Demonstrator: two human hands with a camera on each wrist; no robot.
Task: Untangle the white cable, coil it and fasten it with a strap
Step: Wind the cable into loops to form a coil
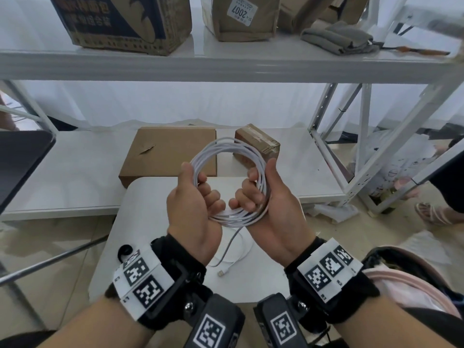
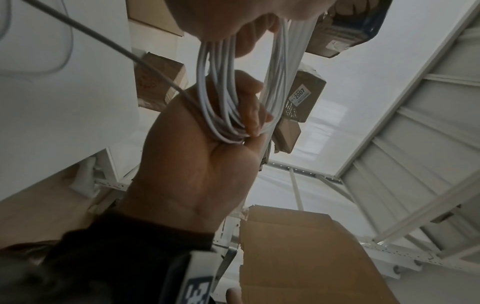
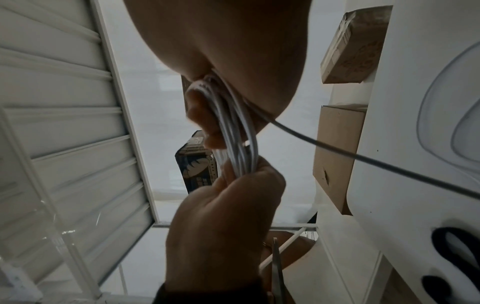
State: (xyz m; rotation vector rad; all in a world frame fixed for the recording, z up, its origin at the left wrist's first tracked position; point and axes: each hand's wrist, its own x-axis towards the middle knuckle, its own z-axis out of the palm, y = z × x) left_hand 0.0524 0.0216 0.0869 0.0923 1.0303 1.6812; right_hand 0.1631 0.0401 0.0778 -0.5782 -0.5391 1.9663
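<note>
— Coil [image 1: 227,182] was up between both hands, clear of the bench [image 1: 253,277], wasn't it?

— Yes. I had the left hand [image 1: 193,209] curled round the coil's left side and the right hand [image 1: 271,204] curled round its right side, fingers hooked through the middle. Each grip was closed on the cable, none slack.

— And the loose part?

— The tail [image 1: 232,249] dropped from the bottom of the coil, near the heels of my hands, and ran down to the bench, where the last loops and the plug [image 1: 220,273] lay almost straight below, slightly towards me. So what was left to wind lay under the grip, not off to a side.

— Which hand was nearer it?

— About even, I judged; the tail left the bundle between the two palms. The left wrist view showed it leaving by the left palm, so I would have kept the left holding and fed with the right.

— Strap?

— I couldn't pick one out for sure.
</note>
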